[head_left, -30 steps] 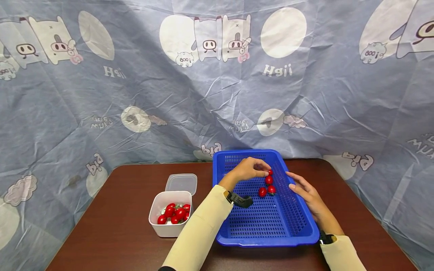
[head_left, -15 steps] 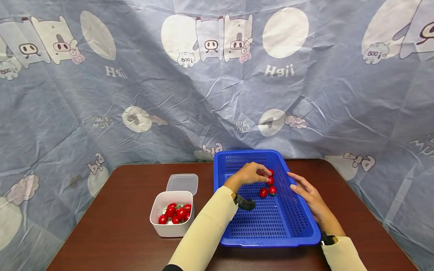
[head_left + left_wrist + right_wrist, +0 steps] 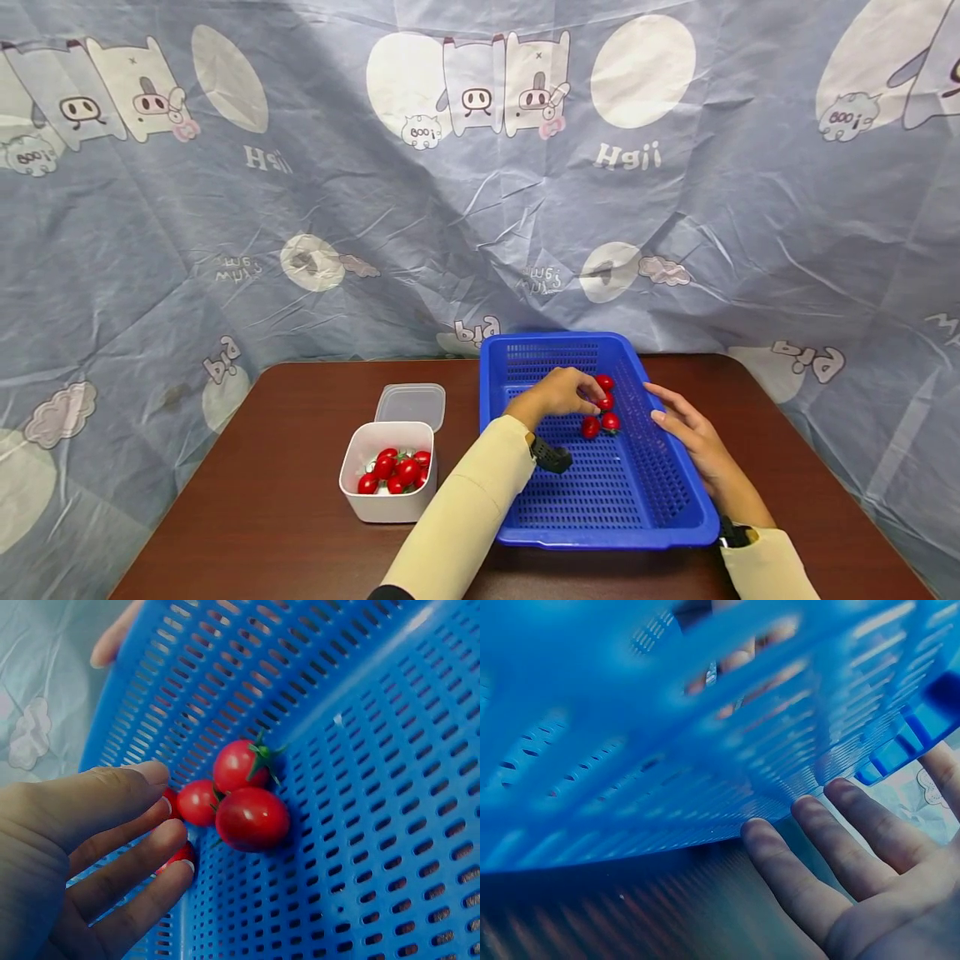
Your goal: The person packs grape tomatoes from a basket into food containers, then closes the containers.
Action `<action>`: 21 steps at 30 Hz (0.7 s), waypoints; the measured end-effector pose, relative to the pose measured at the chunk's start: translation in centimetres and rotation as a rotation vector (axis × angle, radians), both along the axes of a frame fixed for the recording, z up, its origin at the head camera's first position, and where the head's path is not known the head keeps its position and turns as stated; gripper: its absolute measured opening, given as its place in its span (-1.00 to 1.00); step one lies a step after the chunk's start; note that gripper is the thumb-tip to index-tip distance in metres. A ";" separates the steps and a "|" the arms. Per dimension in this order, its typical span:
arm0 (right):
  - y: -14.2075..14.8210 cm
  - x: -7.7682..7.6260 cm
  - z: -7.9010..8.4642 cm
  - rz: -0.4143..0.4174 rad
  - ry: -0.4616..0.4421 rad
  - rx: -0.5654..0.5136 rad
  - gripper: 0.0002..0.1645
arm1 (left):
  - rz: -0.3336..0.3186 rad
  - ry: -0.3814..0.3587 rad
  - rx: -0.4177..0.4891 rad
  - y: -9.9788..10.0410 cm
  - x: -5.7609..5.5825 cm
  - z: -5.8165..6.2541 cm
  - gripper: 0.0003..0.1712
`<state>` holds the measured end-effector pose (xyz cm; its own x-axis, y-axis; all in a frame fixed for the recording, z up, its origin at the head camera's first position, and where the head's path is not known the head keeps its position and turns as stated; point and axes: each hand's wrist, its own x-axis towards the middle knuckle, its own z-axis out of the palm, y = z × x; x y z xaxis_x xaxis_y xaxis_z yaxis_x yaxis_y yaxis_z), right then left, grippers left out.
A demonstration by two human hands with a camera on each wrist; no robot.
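Observation:
Over the far part of a blue plastic basket (image 3: 600, 537), my left hand (image 3: 557, 393) reaches down beside several cherry tomatoes (image 3: 590, 427). Its fingers look loosely bent and spread in the left wrist view; the thumb stands apart from them. Beyond the fingertips shows one partly hidden tomato (image 3: 180, 856), while a glossy tomato (image 3: 253, 819) lies against its neighbours on the perforated floor. My right hand (image 3: 697, 442) is at the basket's right side, fingers extended. In the right wrist view its fingertips (image 3: 763, 832) touch the outer wall from below.
Left of the basket stands a white square container (image 3: 386, 508) with several cherry tomatoes in it. Behind it a translucent lid (image 3: 411, 407) lies flat on the brown table (image 3: 277, 483). A printed grey-blue cloth (image 3: 420, 225) hangs behind the table.
My left hand has come slightly nearer and lower in the basket, leaving the farthest tomatoes more exposed. My right hand keeps its place at the basket's side. The head view has shifted slightly.

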<state>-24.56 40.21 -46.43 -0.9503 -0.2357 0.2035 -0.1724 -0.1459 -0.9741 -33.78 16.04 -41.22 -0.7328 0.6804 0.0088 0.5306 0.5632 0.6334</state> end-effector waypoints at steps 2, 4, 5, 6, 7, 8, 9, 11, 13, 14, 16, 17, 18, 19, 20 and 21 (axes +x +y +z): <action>0.1 0.0 0.0 0.009 0.003 -0.010 -0.39 | -0.001 0.010 -0.025 0.1 0.0 -0.1 -0.72; 0.1 0.0 0.0 0.022 0.004 -0.023 -0.39 | -0.001 0.013 -0.041 0.1 0.0 -0.1 -0.71; 0.0 0.0 0.0 0.034 0.007 -0.032 -0.39 | -0.001 0.015 -0.046 0.1 0.0 -0.2 -0.70; 0.0 0.0 0.0 0.040 0.008 -0.037 -0.39 | 0.000 0.015 -0.051 0.1 -0.1 -0.2 -0.70; 0.0 0.0 0.0 0.045 0.007 -0.043 -0.39 | -0.002 0.020 -0.055 0.1 -0.1 -0.3 -0.70; 0.0 0.0 0.0 0.050 0.008 -0.047 -0.39 | -0.006 0.027 -0.059 0.1 -0.1 -0.3 -0.70; 0.0 -0.1 0.0 0.058 0.009 -0.055 -0.39 | -0.011 0.035 -0.066 0.2 -0.1 -0.4 -0.70; 0.0 0.0 0.0 0.066 0.012 -0.064 -0.39 | -0.018 0.051 -0.086 0.2 -0.1 -0.5 -0.70; 0.0 0.0 0.0 0.066 0.011 -0.068 -0.39 | -0.022 0.069 -0.114 0.3 0.0 -0.5 -0.71; 0.1 0.0 0.0 0.072 0.013 -0.073 -0.39 | -0.020 0.072 -0.128 0.3 0.0 -0.6 -0.71; 0.1 0.0 -0.1 0.073 0.016 -0.080 -0.39 | -0.014 0.068 -0.152 0.4 0.2 -0.6 -0.71; 0.0 0.0 -0.1 0.073 0.017 -0.081 -0.39 | -0.009 0.064 -0.160 0.4 0.2 -0.6 -0.71; 0.0 0.0 -0.1 0.076 0.019 -0.084 -0.39 | -0.007 0.065 -0.170 0.4 0.3 -0.7 -0.71; 0.0 -0.1 -0.1 0.079 0.020 -0.087 -0.39 | -0.004 0.061 -0.180 0.5 0.3 -0.7 -0.71; 0.0 -0.1 -0.1 0.082 0.023 -0.088 -0.39 | 0.001 0.058 -0.189 0.5 0.3 -0.8 -0.71; 0.0 -0.1 -0.1 0.080 0.022 -0.085 -0.39 | 0.003 0.060 -0.199 0.5 0.3 -0.8 -0.71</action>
